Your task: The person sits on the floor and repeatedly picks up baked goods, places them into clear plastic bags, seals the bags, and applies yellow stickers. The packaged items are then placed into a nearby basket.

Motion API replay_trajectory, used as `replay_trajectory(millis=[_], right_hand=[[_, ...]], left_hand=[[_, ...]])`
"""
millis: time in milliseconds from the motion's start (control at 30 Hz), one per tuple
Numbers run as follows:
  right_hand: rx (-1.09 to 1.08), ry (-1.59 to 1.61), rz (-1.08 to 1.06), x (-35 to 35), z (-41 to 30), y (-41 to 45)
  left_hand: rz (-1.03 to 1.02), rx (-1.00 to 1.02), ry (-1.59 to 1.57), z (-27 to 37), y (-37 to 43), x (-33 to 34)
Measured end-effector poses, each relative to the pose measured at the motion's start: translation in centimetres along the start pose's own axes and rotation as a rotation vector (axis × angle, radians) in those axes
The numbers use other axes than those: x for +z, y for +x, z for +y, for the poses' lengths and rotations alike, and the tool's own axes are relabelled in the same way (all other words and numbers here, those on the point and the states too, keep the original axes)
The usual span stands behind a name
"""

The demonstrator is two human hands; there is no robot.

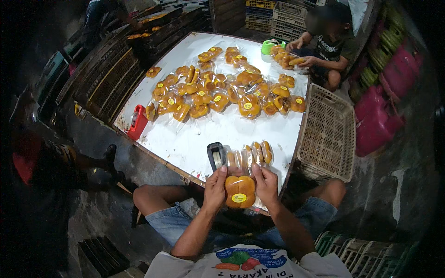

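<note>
Between my two hands is a browned, lobed bread bun in a clear plastic bag with a yellow oval label. My left hand pinches the bag's upper left corner, and my right hand pinches the upper right. Just beyond my fingers, several bagged buns stand on edge in a row. A black tape dispenser sits beside that row, close to my left fingertips. Farther up the white table lies a large spread of bagged buns, many with yellow labels.
A red tape dispenser stands at the table's left edge. Across the far right corner, another person handles bagged buns near a green tape dispenser. An off-white plastic crate adjoins the right edge. Stacked trays line the left side.
</note>
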State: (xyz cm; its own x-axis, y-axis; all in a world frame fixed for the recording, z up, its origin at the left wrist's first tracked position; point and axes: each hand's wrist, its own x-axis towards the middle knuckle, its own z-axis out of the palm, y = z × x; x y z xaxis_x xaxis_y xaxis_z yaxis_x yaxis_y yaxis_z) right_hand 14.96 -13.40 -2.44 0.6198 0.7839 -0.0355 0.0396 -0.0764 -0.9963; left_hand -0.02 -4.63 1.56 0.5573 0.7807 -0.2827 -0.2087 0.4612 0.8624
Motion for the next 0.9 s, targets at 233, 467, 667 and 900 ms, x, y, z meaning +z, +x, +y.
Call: replay_trajectory(millis=[233,467,667,900], right_hand=[[-0.670,-0.514,0.311,2.2,-0.7,-1.5],[0.007,0.068,-0.303,1.6,1.6,-3.3],[0.277,1.017,-0.412,2.1,-2.3,-3.1],[0.252,0.301,-0.332,0.3,-3.2,-1.1]], left_hand=[[-0.016,-0.013,0.067,-0.8,-1.1,-1.7],[-0.080,0.535,0.621,-0.8,-0.8,-2.5],[-0.186,0.820,0.825,-0.4,-2.0,-2.3],[-0.199,0.195,0.724,0.0,-2.2,-3.2]])
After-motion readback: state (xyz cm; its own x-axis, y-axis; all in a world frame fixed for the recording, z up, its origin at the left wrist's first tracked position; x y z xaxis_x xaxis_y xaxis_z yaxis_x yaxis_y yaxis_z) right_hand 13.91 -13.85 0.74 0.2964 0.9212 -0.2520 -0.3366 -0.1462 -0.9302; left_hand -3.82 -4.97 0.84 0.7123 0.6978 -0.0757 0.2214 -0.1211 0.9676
